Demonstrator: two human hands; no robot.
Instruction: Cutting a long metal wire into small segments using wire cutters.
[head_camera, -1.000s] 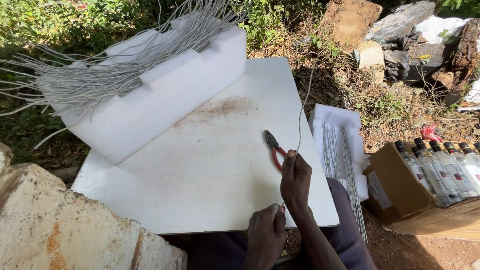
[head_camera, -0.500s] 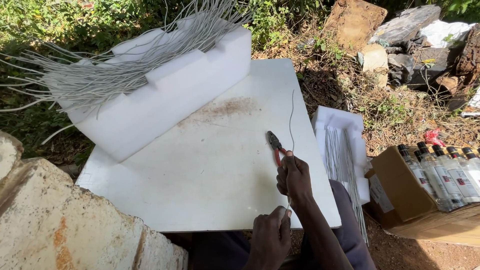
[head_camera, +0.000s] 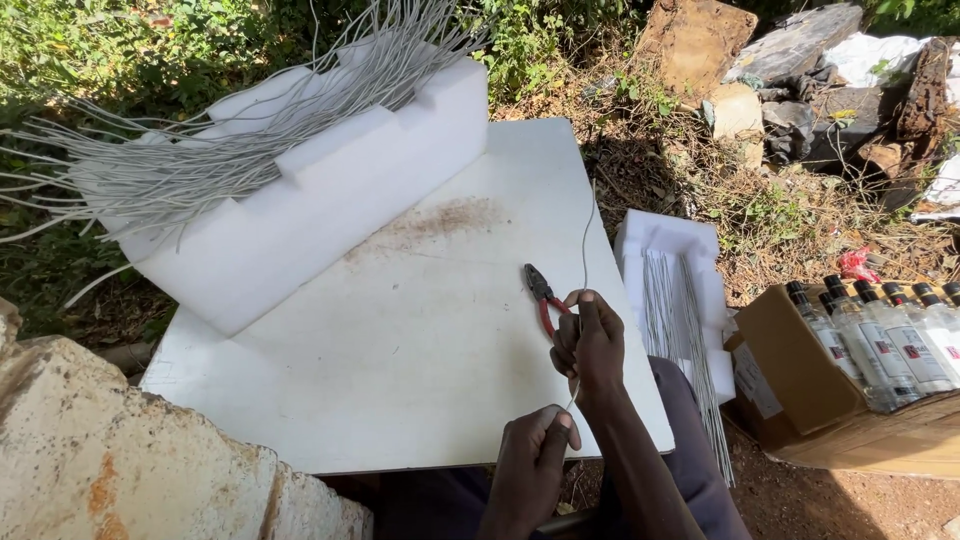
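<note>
My right hand (head_camera: 590, 342) grips red-handled pliers (head_camera: 541, 292) and a thin grey wire (head_camera: 586, 240) that rises from the fist over the white board (head_camera: 400, 340). My left hand (head_camera: 538, 445) sits just below, at the board's near edge, pinching the lower end of the same wire. A large bundle of bent grey wires (head_camera: 230, 140) lies on a white foam block (head_camera: 310, 200) at the board's far left.
A foam tray of straight grey wires (head_camera: 680, 300) stands right of the board. A cardboard box of clear bottles (head_camera: 880, 340) is at the far right. A rough stone block (head_camera: 120, 450) is at lower left. Rocks and weeds lie behind.
My right hand has turned so the wire now stands more upright, and the pliers have shifted slightly. My left hand has slid a little along the wire's lower end.
</note>
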